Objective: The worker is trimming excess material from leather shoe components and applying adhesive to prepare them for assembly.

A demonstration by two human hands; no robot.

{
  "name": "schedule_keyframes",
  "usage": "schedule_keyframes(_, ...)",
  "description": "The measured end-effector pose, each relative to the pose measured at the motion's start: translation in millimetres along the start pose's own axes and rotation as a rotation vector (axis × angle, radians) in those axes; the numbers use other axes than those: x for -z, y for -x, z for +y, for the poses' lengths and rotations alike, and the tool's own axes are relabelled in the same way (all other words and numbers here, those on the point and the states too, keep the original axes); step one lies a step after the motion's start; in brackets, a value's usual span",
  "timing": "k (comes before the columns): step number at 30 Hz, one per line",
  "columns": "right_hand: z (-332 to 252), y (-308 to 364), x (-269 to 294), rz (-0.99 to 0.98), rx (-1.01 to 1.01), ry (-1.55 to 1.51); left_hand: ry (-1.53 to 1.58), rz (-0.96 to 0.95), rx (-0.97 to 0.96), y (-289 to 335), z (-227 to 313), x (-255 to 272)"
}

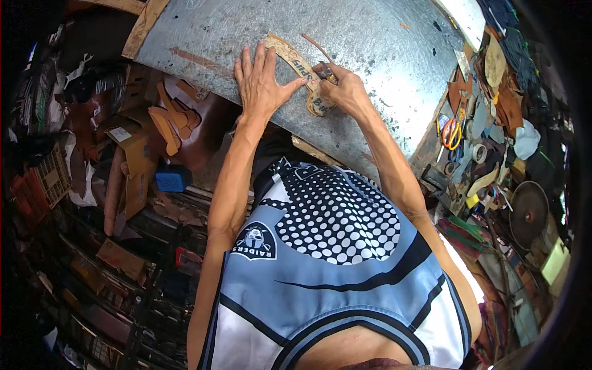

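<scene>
On the metal-topped table [203, 37] lies a curved tan pattern piece [290, 54] with dark lettering and a rounded near end. My left hand [262, 80] rests over its left side, fingers stretched out and thumb pressed on the middle of the piece. At the right edge of the piece, my right hand [344, 91] is closed around a small dark and yellowish cutter [327, 73]; its blade is hidden from view. A thin brown strip [317, 47] lies just beyond that hand.
Orange-handled scissors [452, 134], tape rolls [479, 153] and leather scraps [509, 111] crowd the right side. Farther right stands a round dark disc [529, 216]. Cut tan leather pieces [163, 129], a cardboard box [132, 154] and a blue container [171, 180] are at the left.
</scene>
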State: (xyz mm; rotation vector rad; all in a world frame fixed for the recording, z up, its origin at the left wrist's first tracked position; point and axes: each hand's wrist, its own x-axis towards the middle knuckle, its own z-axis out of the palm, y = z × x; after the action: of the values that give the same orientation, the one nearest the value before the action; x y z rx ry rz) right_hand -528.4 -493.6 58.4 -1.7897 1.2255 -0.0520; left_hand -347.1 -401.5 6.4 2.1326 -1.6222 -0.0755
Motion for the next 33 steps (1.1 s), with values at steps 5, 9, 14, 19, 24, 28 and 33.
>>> schedule_keyframes(5, -1.3, 4.3, 2.0, -0.006, 0.019, -0.025, -0.004, -0.025, 0.01, 2.3, 3.6, -3.6)
schedule_keyframes(9, 3.7, 11.8, -0.3, 0.103, 0.156, 0.09, -0.023, -0.017, 0.001, 0.3, 4.9, -4.3)
schedule_keyframes(14, 18.6, 46.3, -2.8, 0.145, 0.236, 0.188, -0.032, -0.033, 0.008, 4.2, -1.1, -3.1)
schedule_keyframes(19, 20.1, 67.8, -2.8, 0.129, 0.185, 0.239, -0.057, -0.025, -0.019, 3.0, -1.5, -2.1)
schedule_keyframes(24, 18.0, 68.9, -3.5, 0.125, 0.156, 0.212, -0.035, -0.024, -0.018, 1.4, 1.9, 2.0)
schedule_keyframes(28, 16.5, 70.1, -4.9, 0.138, 0.147, 0.214, -0.043, -0.014, -0.025, 3.9, 1.0, 3.7)
schedule_keyframes(33, 19.1, 72.0, -7.4, 0.169, 0.15, 0.223, -0.038, -0.026, -0.023, 5.3, 2.3, 6.5)
